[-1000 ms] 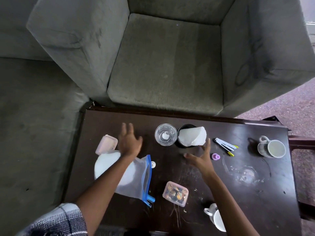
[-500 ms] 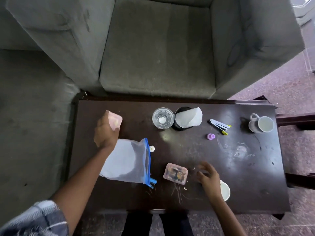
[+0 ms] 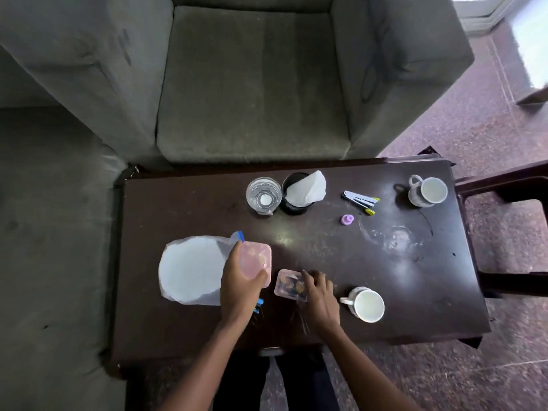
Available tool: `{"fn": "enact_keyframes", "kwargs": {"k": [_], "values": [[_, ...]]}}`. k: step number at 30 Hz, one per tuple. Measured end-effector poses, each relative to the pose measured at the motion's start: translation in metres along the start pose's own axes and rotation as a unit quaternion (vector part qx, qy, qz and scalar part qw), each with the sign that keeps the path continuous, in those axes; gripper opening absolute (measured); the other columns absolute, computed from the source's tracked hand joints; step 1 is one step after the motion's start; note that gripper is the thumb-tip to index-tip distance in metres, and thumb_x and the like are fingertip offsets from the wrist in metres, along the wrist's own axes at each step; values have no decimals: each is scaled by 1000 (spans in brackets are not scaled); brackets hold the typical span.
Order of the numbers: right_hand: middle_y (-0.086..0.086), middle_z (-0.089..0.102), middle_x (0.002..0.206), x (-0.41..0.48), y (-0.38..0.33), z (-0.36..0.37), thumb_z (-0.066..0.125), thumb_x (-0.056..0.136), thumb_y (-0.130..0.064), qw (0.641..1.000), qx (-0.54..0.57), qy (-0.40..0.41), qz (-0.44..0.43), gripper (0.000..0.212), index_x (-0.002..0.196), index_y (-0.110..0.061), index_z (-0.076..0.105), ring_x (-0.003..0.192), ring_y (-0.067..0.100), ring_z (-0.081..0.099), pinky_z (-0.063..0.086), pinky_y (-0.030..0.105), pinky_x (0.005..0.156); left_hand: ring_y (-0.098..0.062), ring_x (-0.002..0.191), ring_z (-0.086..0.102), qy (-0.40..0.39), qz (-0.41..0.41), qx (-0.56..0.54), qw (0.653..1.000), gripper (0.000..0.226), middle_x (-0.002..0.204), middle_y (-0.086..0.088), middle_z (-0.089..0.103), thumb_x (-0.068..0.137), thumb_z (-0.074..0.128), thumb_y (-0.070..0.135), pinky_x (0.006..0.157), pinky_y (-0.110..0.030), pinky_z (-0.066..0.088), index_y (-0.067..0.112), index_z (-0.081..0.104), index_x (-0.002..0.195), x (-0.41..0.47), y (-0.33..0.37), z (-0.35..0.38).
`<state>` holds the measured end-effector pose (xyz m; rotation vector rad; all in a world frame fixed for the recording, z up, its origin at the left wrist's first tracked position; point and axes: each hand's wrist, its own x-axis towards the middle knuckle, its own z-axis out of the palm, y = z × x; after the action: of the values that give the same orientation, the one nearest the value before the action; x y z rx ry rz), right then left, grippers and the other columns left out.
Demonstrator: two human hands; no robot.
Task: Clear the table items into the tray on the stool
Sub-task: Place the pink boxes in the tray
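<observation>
Here the left hand (image 3: 237, 280) grips a pink lid (image 3: 255, 264); the right hand (image 3: 318, 298) has its fingers curled on the small box (image 3: 287, 284).

Grey upholstered armchair (image 3: 249, 81) filling the upper centre of the frame, a second grey upholstered seat (image 3: 50, 232) along the left edge, speckled reddish stone floor (image 3: 474, 126) at right, and a dark wooden furniture frame (image 3: 504, 185) at the right edge, mid-height.
</observation>
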<state>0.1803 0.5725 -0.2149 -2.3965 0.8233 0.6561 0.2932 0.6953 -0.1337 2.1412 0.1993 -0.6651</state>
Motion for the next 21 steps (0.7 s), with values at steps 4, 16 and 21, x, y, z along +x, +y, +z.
{"fn": "enact_keyframes", "kwargs": {"k": [4, 16, 21], "values": [[6, 42, 127, -11, -4, -11, 59, 79, -24, 993, 110, 37, 34, 57, 132, -21, 41, 114, 28, 42, 46, 38, 83, -18, 123, 48, 8, -8, -10, 1000, 70, 134, 2, 51, 76, 69, 11, 97, -29, 40, 28, 40, 137, -11, 5, -11], [-4, 51, 105, -122, -16, -137, 69, 63, -43, 922, 308, 231, 35, 60, 115, -16, 53, 101, 15, 49, 40, 27, 84, -19, 125, 47, -89, 110, 3, 990, 75, 136, 2, 50, 75, 73, 16, 99, -30, 40, 27, 37, 139, -83, 88, -47], [1, 53, 111, -182, 8, -166, 77, 67, -26, 890, 320, 315, 81, 60, 120, -13, 52, 105, 16, 49, 39, 24, 85, -17, 127, 45, -182, 187, 48, 964, 76, 138, 1, 49, 73, 75, 16, 108, -36, 36, 22, 38, 139, -122, 125, -35]]}}
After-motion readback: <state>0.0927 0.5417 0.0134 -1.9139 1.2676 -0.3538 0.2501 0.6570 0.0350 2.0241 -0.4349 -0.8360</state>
